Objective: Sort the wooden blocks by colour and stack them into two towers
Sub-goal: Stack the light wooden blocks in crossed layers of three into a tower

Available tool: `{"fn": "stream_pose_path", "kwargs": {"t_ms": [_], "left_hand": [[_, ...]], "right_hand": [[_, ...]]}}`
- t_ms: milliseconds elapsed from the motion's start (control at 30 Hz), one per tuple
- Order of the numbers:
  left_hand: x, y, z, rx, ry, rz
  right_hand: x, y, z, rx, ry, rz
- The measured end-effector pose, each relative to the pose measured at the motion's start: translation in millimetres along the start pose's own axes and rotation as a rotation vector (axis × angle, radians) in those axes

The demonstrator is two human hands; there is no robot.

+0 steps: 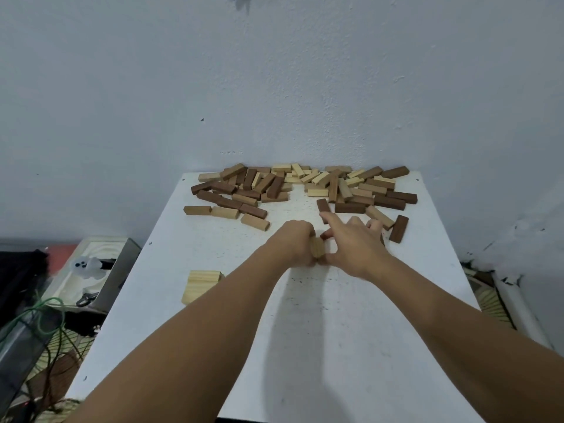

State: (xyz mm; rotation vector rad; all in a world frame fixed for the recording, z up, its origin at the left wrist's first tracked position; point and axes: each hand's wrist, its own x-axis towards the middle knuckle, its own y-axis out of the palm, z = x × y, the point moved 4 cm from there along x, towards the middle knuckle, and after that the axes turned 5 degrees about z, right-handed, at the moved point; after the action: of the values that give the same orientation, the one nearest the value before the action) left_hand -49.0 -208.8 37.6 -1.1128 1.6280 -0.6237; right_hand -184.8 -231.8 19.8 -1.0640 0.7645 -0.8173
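Observation:
Several light, mid-brown and dark wooden blocks lie in a loose heap (300, 187) along the far edge of the white table (305, 331). A low stack of light blocks (201, 283) stands at the near left, partly hidden by my left forearm. At the table's middle my left hand (294, 244) grips a light block (318, 248), curled fingers round it. My right hand (354, 244) pinches the same block's right side with thumb and forefinger, its other fingers spread over blocks behind. A dark block (399, 228) lies just right of that hand.
A grey wall rises directly behind the table. On the floor at left sit a tray-like box (91, 270), green cables (45, 315) and dark clutter. The table's right edge runs close to a white pipe (512, 300).

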Motion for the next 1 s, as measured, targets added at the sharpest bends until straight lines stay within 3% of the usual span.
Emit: {"fn": "stream_pose_path", "kwargs": {"t_ms": [300, 433, 767, 1000], "left_hand": [[-43, 43, 17, -0.393, 0.055, -0.194], [-56, 58, 20, -0.471, 0.082, -0.185], [-108, 94, 34, -0.549, 0.164, -0.087], [-141, 112, 53, -0.777, 0.202, -0.125]], "right_hand": [[-54, 36, -8, 0.336, 0.075, -0.076], [-77, 48, -7, 0.381, 0.09, -0.152], [-141, 71, 10, 0.399, 0.012, -0.162], [-165, 78, 25, 0.385, 0.02, -0.208]]}}
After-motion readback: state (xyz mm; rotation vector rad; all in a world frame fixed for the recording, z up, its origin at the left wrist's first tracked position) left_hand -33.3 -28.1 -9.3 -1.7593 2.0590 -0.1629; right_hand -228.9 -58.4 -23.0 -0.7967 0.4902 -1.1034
